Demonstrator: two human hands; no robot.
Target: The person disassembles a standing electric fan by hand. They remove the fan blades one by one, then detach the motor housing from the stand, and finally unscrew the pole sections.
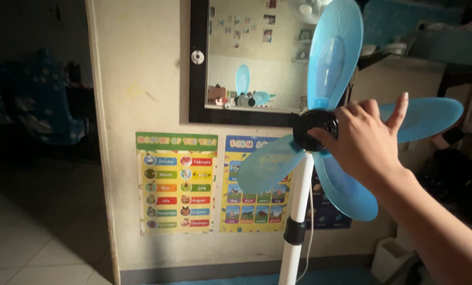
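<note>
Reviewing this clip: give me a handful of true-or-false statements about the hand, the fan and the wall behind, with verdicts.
1. The right hand touches the black hub at the centre of the fan blades. True.
2. The fan blades are red. False: they are translucent blue.
3. The fan has no front guard over its blades. True.
4. The fan stands on a black pole. False: the pole is white with a black collar.
5. A black-framed mirror hangs on the wall above two colourful posters. True.
6. Both hands are on the fan. False: only the right hand is in view.
</note>
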